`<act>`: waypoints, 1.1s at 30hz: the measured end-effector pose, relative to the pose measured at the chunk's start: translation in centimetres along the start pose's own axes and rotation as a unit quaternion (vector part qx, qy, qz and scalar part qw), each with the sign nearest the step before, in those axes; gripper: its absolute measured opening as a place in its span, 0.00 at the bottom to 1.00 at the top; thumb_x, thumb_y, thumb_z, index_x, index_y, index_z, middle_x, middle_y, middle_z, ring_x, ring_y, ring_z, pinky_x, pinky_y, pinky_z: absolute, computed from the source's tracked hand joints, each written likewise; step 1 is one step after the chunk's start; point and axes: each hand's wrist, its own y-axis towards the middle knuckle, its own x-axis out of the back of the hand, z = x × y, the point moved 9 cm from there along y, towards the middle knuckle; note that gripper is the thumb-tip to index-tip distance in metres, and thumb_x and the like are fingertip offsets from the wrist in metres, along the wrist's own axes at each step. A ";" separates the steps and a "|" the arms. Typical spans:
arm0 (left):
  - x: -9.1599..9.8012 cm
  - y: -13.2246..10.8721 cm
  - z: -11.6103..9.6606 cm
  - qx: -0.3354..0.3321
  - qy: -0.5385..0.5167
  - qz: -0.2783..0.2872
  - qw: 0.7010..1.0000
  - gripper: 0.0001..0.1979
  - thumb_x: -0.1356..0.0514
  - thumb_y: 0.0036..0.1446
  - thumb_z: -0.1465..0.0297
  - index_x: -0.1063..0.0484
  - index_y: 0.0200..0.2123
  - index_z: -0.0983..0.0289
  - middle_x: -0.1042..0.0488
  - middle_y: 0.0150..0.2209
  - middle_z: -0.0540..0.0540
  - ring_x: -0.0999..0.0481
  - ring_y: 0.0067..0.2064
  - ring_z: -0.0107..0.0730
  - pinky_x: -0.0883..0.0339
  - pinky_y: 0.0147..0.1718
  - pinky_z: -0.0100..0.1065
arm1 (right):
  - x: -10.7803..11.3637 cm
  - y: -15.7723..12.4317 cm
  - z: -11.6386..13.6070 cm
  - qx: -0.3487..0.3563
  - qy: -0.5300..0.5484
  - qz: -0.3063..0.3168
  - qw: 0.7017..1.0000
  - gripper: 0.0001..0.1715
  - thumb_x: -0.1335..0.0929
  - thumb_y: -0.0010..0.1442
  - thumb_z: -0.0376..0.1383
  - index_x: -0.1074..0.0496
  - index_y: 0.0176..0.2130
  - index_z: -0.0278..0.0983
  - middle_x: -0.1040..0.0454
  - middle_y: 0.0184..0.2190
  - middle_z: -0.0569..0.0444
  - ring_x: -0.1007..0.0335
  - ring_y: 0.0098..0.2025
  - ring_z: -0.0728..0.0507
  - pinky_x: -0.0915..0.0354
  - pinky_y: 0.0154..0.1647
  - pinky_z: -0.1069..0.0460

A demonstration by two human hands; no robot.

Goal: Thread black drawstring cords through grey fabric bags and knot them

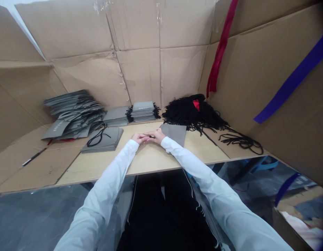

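My left hand (pixel 139 138) and my right hand (pixel 157 136) meet above the front middle of the table. Their fingers are pinched together around a short dark bit of black cord (pixel 151 136), most of which the fingers hide. A flat grey paper bag (pixel 177 134) lies just right of my right hand, its left edge at the knuckles; whether the cord passes through it I cannot tell. To the left of my hands is a low stack of grey bags (pixel 111 139) with a loop of black cord (pixel 97 137) on top.
A tall, untidy pile of grey bags (pixel 77 108) leans at the left. Behind my hands stand neat bag stacks (pixel 142 111), one with black cord ends. A black cord heap (pixel 190 111) lies right. Cardboard walls (pixel 137 69) surround the table; red (pixel 224 42) and blue straps (pixel 292 82) hang right.
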 end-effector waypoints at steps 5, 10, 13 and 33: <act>0.1 0.2 0.2 0.008 -0.016 -0.003 1.000 0.18 0.40 0.37 0.58 0.27 0.23 0.69 0.30 0.18 0.53 0.34 0.20 0.26 0.38 0.22 0.29 | 0.1 0.2 -0.8 -0.021 0.060 -0.008 0.998 0.15 0.36 0.51 0.42 0.28 0.38 0.40 0.28 0.37 0.54 0.33 0.42 0.45 0.42 0.43 0.54; 0.5 -0.2 -0.6 0.002 -0.012 -0.003 1.000 0.19 0.41 0.37 0.57 0.28 0.20 0.70 0.30 0.17 0.54 0.34 0.20 0.26 0.38 0.21 0.29 | 1.7 -0.5 -0.4 -0.030 0.097 -0.035 0.994 0.13 0.34 0.48 0.38 0.27 0.35 0.38 0.26 0.31 0.54 0.30 0.33 0.47 0.38 0.36 0.56; 1.0 -0.5 -1.3 -0.006 -0.007 -0.021 1.000 0.19 0.41 0.37 0.57 0.27 0.20 0.70 0.29 0.19 0.55 0.32 0.22 0.28 0.38 0.23 0.29 | 2.2 -0.7 -0.5 -0.044 0.144 -0.054 0.987 0.13 0.33 0.46 0.37 0.26 0.33 0.34 0.25 0.27 0.52 0.30 0.29 0.47 0.37 0.32 0.57; -0.7 -0.4 -0.4 0.049 -0.084 0.022 0.995 0.23 0.37 0.30 0.57 0.29 0.28 0.70 0.30 0.18 0.52 0.32 0.20 0.27 0.36 0.24 0.31 | 1.9 -0.7 -0.9 -0.018 0.083 -0.063 0.994 0.16 0.31 0.44 0.38 0.31 0.35 0.35 0.26 0.29 0.54 0.31 0.33 0.49 0.42 0.39 0.54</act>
